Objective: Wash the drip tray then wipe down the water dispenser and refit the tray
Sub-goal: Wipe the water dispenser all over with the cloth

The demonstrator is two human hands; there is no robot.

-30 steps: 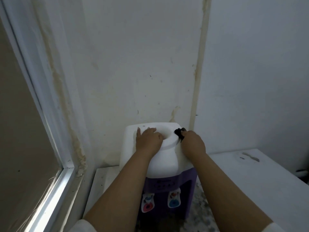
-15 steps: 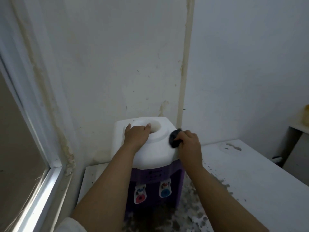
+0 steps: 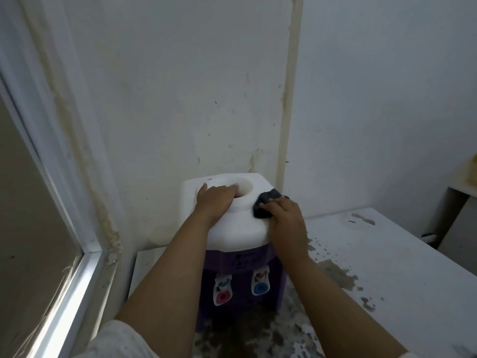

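I am viewing, from the head camera, the small countertop water dispenser with a white moulded plastic top and purple plastic body [image 3: 233,229], standing on the white, paint-worn tabletop [image 3: 387,257] close against the stained white wall [image 3: 180,99]. My left hand [image 3: 215,200] is lying flat, fingers relaxed, on the white top, its fingertips reaching to the rim of the round bottle well. My right hand [image 3: 282,215] is gripping a small dark crumpled cloth [image 3: 265,204], fingers curled over it, and pressing it onto the right shoulder of the top. I am judging the cloth soft and compliant, best held bunched under the fingers; the dispenser, bottle absent, is probably light and rigid, its smooth plastic likely slippery when wet, so I am steadying it from above. The red and blue taps [image 3: 241,286] look fragile and are poor holds. The drip tray is not showing anywhere in this view.
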